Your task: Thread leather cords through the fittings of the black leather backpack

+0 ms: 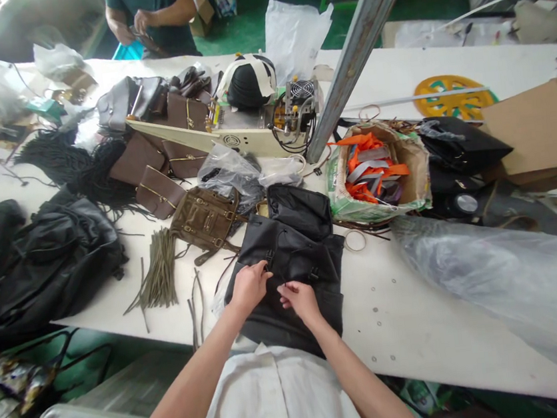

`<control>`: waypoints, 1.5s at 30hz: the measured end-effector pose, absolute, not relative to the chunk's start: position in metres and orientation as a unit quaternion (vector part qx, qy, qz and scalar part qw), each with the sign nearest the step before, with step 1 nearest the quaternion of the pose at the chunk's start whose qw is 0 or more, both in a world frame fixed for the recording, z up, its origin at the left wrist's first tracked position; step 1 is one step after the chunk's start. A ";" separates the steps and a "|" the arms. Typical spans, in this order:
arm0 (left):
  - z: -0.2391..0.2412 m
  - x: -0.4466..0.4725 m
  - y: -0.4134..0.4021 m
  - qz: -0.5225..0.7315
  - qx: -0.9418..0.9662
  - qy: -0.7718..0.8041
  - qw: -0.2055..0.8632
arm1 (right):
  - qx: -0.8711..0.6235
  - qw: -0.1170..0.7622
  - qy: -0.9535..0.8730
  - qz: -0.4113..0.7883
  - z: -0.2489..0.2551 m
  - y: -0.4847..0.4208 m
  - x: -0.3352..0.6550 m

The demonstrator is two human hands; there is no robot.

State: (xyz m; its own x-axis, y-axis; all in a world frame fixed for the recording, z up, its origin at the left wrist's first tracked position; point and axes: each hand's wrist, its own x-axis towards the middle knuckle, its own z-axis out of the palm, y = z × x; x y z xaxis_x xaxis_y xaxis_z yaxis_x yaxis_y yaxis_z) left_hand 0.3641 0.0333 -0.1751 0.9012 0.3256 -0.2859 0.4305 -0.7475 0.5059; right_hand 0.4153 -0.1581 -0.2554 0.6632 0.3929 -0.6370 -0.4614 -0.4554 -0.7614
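A black leather bag (309, 259) lies on the white table (411, 314) right in front of me, its flap folded back toward the far side. My left hand (248, 286) rests on the bag's front with fingers curled and pinched at a small strap or cord. My right hand (299, 300) sits just beside it, fingers also pinched on the bag's front. What exactly the fingertips grip is too small to make out.
An olive-brown bag (205, 218) with fringe lies left of the black bag. Brown bags (154, 176), black bags (48, 262), a cream machine (249, 132), a box of orange straps (377, 171), clear plastic (512, 276) and cardboard (536, 132) crowd the table. Another person (150, 15) works at the far side.
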 end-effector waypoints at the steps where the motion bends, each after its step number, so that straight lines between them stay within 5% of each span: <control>1: -0.175 0.363 0.035 -0.090 0.929 0.203 0.296 | -0.721 0.559 0.047 0.406 -0.251 -0.158 0.420; 6: -0.181 0.360 0.031 -0.079 0.913 0.206 0.344 | -0.564 0.712 0.155 0.388 -0.225 -0.147 0.443; 19: -0.180 0.356 0.030 -0.054 0.900 0.192 0.388 | -0.632 0.674 0.076 0.375 -0.204 -0.125 0.441; 38: -0.167 0.367 0.016 -0.092 0.948 0.117 0.280 | -0.661 0.694 0.081 0.276 -0.198 -0.116 0.435; 45: -0.174 0.363 0.017 -0.097 0.950 0.116 0.272 | -0.664 0.668 0.099 0.321 -0.205 -0.114 0.427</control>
